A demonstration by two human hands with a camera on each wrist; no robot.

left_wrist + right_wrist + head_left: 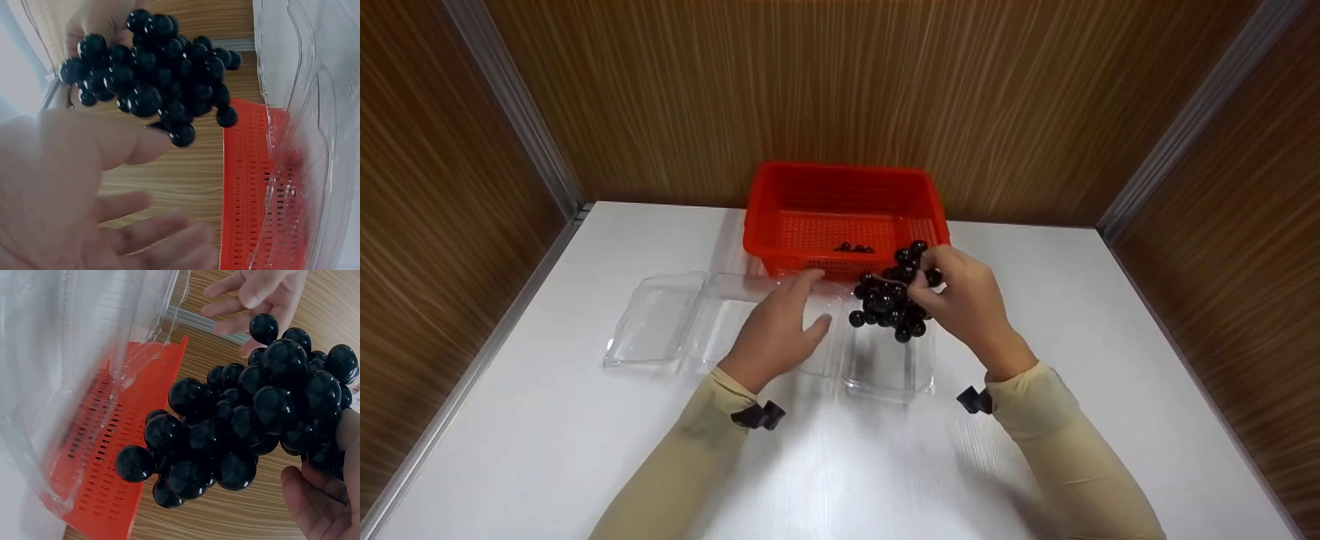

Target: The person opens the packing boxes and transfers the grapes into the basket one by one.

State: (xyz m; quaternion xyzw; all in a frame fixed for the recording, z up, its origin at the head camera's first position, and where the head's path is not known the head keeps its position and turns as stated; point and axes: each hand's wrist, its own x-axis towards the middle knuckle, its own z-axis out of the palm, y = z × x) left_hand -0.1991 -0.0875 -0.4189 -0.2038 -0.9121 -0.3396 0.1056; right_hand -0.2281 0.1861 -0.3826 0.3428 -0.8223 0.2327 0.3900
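Observation:
A bunch of black grapes (885, 300) hangs above the clear plastic containers, held by my right hand (966, 300). Thumb and fingers pinch it near the upper right of the bunch. My left hand (780, 330) is spread to the left of the grapes, fingers extended, holding nothing. In the left wrist view the left thumb lies close to the grapes (163, 79); whether it touches them I cannot tell. The right wrist view shows the grapes (242, 416) large, with the right fingers (315, 500) at their side. Below lies a clear plastic container (885, 382), partly hidden by the bunch.
Behind the hands stands a red plastic basket (840, 262) with a few dark grapes (853, 248) inside. More clear plastic, an opened lid or tray (652, 319), lies to the left on the white table (840, 480). Wood-patterned panels (840, 82) enclose the back and sides.

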